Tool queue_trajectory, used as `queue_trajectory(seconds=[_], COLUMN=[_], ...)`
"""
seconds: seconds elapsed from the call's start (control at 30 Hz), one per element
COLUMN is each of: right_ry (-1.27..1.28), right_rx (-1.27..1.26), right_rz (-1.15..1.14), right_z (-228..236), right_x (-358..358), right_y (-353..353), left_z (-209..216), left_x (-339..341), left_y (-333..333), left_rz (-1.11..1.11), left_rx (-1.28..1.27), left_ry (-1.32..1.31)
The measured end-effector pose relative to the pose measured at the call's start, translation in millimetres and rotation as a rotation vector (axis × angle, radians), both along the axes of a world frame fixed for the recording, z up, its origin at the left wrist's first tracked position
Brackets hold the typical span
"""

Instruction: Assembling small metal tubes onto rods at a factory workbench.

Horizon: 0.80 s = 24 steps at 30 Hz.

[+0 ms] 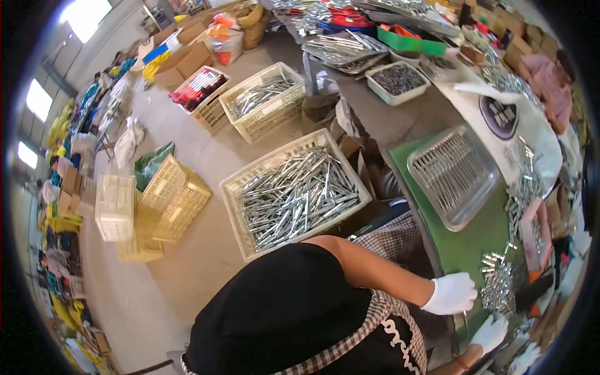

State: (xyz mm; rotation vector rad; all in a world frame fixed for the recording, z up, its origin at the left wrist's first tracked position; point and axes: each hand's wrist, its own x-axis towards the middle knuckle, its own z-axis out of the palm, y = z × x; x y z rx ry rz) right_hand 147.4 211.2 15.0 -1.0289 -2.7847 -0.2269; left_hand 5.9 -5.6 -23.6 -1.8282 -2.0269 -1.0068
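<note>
Black cloth shirt, nearest; slim silvery metal rod, between both hands, long axis running up-and-down the picture; white-gloved left hand, fingers seemingly pinching its upper end, probably for steadiness; white-gloved right hand, finger closure cannot be told; loose silvery metal pieces, heaped beside, presumably for reach; green bench mat

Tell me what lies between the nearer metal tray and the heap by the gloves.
Bare green surface between tray and heap, in the head view.
</note>
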Motion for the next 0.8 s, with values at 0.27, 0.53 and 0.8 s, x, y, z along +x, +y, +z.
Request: queue_trajectory(seconds=[0.27, 0.53, 0.8], right_ry=[0.237, 0.349, 0.638], right_rx=[-0.118, -0.096, -0.113], right_rz=[-0.005, 0.073, -0.033], right_z=[-14, -1, 4], right_x=[12, 22, 20], right_y=[2, -44, -53], left_z=[-2, 32, 25], left_x=[0, -10, -21], left_y=[4, -6, -6], left_rz=[-0.041, -0.074, -0.157], left_rx=[0.007, -0.206, -0.060], left_ry=[-0.034, -0.017, -0.076])
